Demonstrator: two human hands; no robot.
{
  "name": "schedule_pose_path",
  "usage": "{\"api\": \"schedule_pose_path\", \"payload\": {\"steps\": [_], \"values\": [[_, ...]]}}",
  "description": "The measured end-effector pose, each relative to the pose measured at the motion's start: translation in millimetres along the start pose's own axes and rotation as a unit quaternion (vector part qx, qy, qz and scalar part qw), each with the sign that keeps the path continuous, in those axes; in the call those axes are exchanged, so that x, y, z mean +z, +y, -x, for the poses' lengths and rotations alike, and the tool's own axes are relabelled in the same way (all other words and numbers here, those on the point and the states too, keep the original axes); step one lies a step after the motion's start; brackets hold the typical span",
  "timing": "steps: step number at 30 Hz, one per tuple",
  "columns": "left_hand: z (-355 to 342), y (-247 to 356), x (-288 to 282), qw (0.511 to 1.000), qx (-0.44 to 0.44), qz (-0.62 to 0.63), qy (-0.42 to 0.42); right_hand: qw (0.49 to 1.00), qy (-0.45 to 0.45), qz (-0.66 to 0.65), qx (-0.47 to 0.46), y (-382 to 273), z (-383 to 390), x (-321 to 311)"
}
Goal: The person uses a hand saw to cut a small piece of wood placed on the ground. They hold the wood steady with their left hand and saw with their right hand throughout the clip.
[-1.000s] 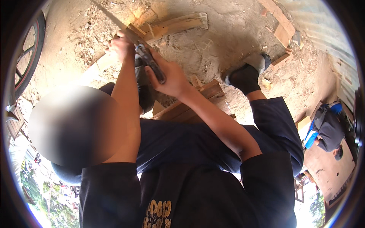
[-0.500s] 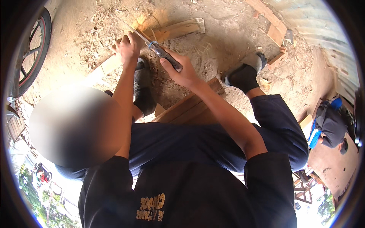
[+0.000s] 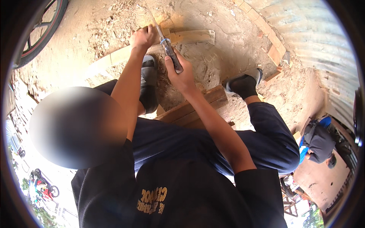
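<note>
My right hand is closed around the dark handle of a hand saw. A blue tie circles the handle's front end, and the thin blade shows nearly edge-on, pointing away from me. Beneath it lies a long wooden board on the dirt ground. My left hand grips the board just left of the blade, fingers bent over it; their tips are partly hidden. Yellowish sawdust covers the ground beyond the board. Whether the teeth touch the wood cannot be made out.
My sandaled feet stand apart on the dirt. Below my hands lies a wooden plank or bench. A wheel stands at the far left, bricks and a corrugated metal wall at the right. Another person bends over there.
The view has shifted, and both hands sit farther right in it. The saw now points more straight ahead, less to the left. Both grips stay the same.
</note>
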State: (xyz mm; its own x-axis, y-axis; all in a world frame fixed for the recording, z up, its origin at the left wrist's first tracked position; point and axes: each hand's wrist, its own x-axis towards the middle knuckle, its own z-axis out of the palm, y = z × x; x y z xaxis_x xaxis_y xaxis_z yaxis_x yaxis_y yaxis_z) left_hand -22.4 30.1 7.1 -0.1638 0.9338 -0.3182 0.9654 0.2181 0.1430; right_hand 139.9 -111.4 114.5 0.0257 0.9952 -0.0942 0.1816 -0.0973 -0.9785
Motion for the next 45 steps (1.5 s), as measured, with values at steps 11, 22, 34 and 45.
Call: {"api": "schedule_pose_path", "payload": {"steps": [11, 22, 34, 45], "values": [[-4.1, 7.1, -9.0, 0.996, -0.052, 0.070, -0.022, 0.997, 0.055, -0.020, 0.056, -17.3, 0.6, 35.3], [5.2, 13.3, -27.3, 0.992, -0.068, 0.102, -0.039, 0.996, 0.019, 0.005, 0.085, -31.4, -8.4, 28.0], [2.8, 19.8, -23.1, 0.992, -0.083, 0.098, -0.015, 0.997, 0.055, -0.007, 0.047, -21.7, -7.7, 37.6], [12.7, 16.1, -33.7, 0.988, -0.073, 0.132, -0.034, 0.996, -0.003, 0.024, 0.090, -22.0, 3.2, 27.8]]}}
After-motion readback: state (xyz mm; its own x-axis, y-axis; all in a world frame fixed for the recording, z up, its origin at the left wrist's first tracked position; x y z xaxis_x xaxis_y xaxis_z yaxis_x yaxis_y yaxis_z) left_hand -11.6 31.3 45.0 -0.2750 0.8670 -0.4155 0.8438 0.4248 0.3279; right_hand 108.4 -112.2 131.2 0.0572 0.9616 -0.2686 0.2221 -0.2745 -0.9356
